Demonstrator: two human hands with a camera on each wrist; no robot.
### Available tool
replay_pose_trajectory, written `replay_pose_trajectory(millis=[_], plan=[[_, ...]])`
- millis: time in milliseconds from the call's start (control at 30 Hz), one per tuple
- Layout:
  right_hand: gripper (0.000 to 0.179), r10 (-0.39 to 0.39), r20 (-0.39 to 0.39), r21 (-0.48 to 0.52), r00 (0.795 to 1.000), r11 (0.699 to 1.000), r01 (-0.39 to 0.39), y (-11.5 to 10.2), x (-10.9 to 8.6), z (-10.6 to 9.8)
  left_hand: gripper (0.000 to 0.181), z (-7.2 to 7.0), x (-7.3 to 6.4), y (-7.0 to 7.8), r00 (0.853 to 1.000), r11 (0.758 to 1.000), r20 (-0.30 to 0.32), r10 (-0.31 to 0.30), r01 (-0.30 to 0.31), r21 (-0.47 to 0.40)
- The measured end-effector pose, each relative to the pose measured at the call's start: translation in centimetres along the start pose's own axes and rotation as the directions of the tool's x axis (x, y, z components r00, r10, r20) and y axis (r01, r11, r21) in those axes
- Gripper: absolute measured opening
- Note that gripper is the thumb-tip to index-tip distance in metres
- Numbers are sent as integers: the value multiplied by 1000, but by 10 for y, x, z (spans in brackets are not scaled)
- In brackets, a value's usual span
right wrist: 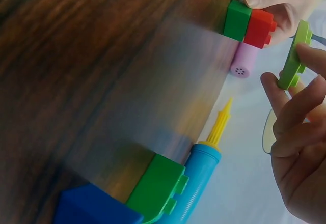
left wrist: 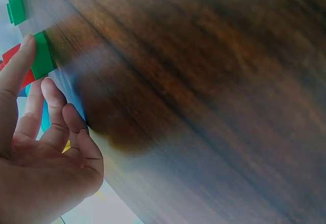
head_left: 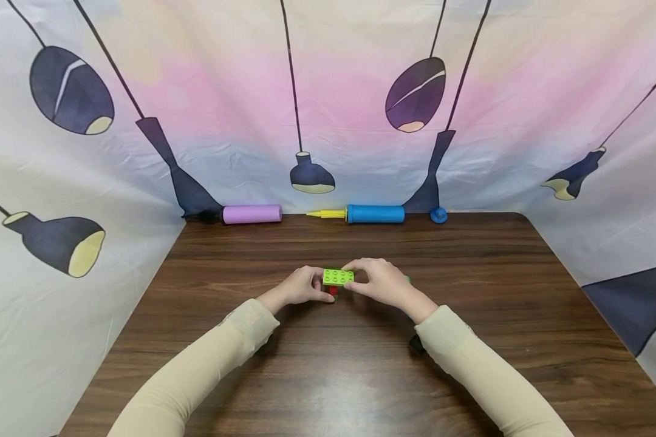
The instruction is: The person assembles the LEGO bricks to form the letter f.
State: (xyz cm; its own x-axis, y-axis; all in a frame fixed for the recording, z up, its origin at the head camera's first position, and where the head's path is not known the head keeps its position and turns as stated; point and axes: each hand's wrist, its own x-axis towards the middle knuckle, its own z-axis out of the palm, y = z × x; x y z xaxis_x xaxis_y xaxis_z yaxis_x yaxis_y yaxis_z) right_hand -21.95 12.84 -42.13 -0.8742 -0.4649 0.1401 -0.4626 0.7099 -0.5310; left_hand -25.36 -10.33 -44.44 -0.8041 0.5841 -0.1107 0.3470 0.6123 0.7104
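Right wrist: right hand (right wrist: 303, 147) pinches lime brick (right wrist: 292, 60), likely light, rigid, best edge-held, above red brick (right wrist: 259, 29); left hand (head_left: 300, 285) pinches green brick (right wrist: 237, 21) beneath.

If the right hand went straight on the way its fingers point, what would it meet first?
Most likely the left hand, which holds the green block; the lime brick held by the right hand would arrive first. Depth is unclear, so the brick might pass just above instead.

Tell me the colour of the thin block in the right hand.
The thin block is light lime green, seen best in the right wrist view.
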Motion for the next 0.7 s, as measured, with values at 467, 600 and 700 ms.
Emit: replay_pose_trajectory(millis=[467,600,700], plan=[[36,24,32,-20,999,1000,-23,3,2,6,27,0,1,-1,1000,999,-12,28,-28,32],[35,30,42,-37,999,999,-28,2,2,7,26,0,2,-1,1000,1000,-11,15,-15,25],[35,35,50,-44,998,998,-33,1,1,7,26,-1,1,0,1000,1000,-7,3,-3,16]])
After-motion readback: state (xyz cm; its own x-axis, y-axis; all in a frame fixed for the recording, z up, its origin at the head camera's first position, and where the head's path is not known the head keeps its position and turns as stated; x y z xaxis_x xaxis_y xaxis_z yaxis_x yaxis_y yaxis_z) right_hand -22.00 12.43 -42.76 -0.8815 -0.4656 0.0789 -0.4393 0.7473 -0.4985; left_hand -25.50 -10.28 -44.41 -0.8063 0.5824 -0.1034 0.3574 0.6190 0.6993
